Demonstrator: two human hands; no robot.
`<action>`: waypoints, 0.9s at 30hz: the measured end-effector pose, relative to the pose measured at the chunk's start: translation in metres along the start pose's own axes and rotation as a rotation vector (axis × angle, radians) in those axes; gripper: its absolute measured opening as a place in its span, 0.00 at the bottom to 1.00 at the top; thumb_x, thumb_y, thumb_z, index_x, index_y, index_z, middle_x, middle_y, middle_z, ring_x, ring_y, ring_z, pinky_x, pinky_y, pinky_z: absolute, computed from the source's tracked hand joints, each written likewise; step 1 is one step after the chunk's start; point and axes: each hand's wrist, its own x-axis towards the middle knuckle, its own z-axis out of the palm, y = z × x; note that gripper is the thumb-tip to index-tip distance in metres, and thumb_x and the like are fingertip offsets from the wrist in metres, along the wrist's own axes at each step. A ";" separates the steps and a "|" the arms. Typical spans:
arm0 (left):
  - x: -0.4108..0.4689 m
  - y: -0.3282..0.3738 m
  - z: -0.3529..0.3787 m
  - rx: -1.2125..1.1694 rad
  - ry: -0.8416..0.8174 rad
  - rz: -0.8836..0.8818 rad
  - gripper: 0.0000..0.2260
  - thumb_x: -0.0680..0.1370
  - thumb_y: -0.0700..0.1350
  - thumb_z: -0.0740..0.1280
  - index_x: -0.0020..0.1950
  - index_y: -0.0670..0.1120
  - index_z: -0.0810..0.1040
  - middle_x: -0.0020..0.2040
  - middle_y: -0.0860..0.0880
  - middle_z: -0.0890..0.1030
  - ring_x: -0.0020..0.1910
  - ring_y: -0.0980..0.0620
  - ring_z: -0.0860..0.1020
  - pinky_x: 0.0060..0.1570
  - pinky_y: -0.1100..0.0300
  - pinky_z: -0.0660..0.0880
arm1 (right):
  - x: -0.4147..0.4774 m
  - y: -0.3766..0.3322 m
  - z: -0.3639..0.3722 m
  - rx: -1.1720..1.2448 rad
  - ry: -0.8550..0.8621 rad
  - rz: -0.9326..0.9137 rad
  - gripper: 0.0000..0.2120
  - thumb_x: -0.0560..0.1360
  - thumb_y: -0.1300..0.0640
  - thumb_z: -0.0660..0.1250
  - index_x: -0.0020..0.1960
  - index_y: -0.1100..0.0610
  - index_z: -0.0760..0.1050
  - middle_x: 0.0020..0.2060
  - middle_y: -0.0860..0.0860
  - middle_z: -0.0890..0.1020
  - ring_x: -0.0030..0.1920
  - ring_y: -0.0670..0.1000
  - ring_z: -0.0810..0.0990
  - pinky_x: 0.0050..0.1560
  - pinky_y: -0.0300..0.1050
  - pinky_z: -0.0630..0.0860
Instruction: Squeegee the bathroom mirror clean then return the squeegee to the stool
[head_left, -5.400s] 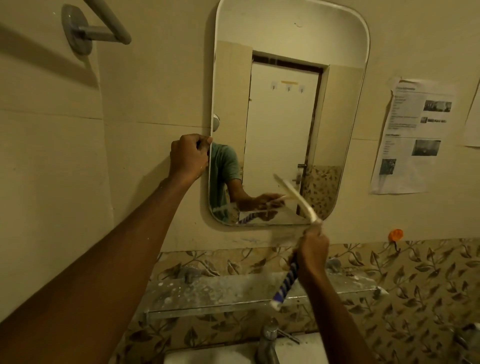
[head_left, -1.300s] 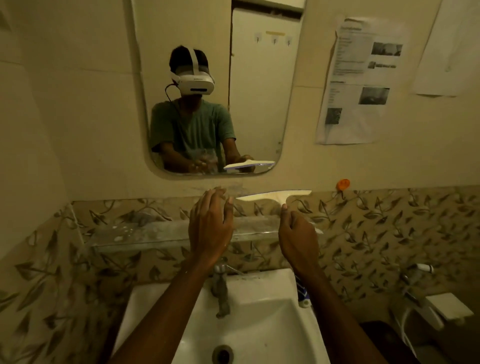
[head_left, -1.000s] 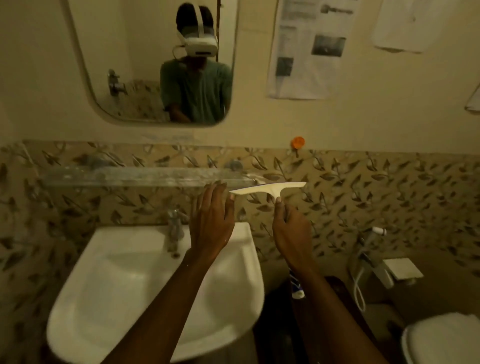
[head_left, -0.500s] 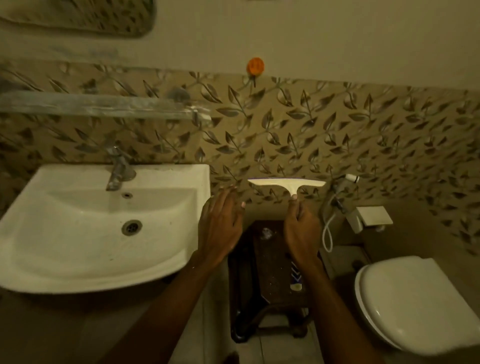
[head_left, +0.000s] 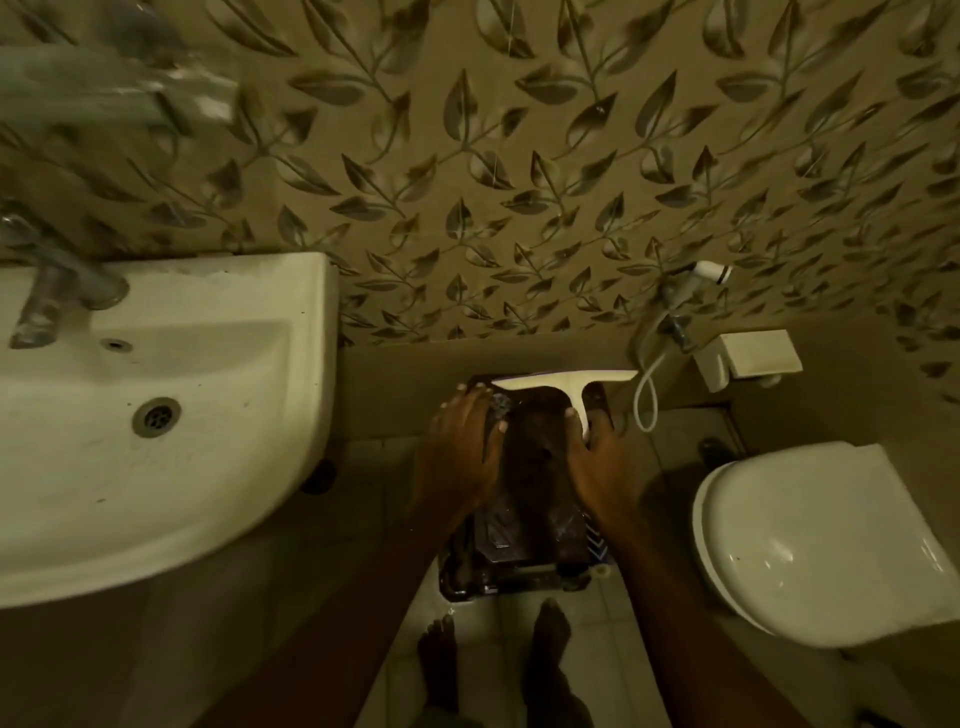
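The right hand (head_left: 597, 467) fingers pinch the squeegee (head_left: 569, 384) handle over the stool (head_left: 530, 467), left hand (head_left: 462, 447) fingers spread at 9 o'clock; if released w/ the blade overhanging the far edge, it may tip off.

The room is dim and everything looks yellow-brown, and where the light comes from cannot be seen. The white sink (head_left: 171, 415) and the toilet lid (head_left: 826, 545) are the brightest things and shine a little, while the stool (head_left: 535, 467) and the floor (head_left: 613, 639) are dark and hard to see. The tap (head_left: 47, 291) and glass shelf (head_left: 104, 88) at the left edge are blurry, and the edges bend outward.
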 end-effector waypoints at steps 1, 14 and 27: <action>0.005 -0.002 0.014 -0.003 -0.027 -0.028 0.23 0.81 0.54 0.54 0.73 0.45 0.66 0.73 0.46 0.69 0.75 0.48 0.63 0.73 0.52 0.58 | 0.013 0.012 0.006 0.001 -0.039 0.020 0.13 0.81 0.46 0.57 0.45 0.55 0.68 0.32 0.48 0.70 0.37 0.52 0.72 0.42 0.43 0.66; 0.073 -0.051 0.174 0.054 -0.090 -0.168 0.24 0.81 0.54 0.51 0.72 0.43 0.67 0.73 0.44 0.69 0.74 0.44 0.65 0.71 0.48 0.62 | 0.153 0.158 0.128 -0.031 -0.271 0.163 0.24 0.81 0.44 0.55 0.69 0.60 0.69 0.61 0.60 0.78 0.62 0.61 0.76 0.64 0.59 0.72; 0.064 -0.044 0.194 0.110 -0.094 -0.232 0.21 0.82 0.51 0.55 0.73 0.44 0.66 0.73 0.44 0.69 0.74 0.46 0.64 0.72 0.50 0.60 | 0.174 0.175 0.133 -0.039 -0.242 0.124 0.20 0.81 0.47 0.58 0.59 0.63 0.75 0.49 0.58 0.80 0.50 0.57 0.79 0.56 0.56 0.77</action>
